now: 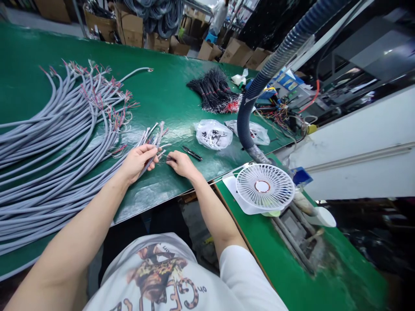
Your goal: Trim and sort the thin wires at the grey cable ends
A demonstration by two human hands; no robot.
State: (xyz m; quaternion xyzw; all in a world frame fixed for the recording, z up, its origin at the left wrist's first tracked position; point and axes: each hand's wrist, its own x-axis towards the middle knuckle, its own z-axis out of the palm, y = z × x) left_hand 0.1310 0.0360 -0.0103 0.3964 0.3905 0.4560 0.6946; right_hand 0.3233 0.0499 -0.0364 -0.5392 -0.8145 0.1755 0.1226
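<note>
My left hand (138,160) is closed around the end of a grey cable (149,160) over the green table (168,90). Thin stripped wires stick out of that cable end toward my right hand (180,163), which pinches them with its fingers pressed together. A small group of grey cable ends (154,133) lies just beyond my left hand. A big fan of grey cables with red-tipped wires (61,142) covers the table's left half. Black cutters (192,153) lie on the table just past my right hand.
Two clear plastic bags (213,134) of small parts and a bundle of black wires (215,91) lie farther back. A corrugated hose (259,86) arches over the right side. A white fan (264,186) sits at the table corner. Cardboard boxes (129,28) line the far edge.
</note>
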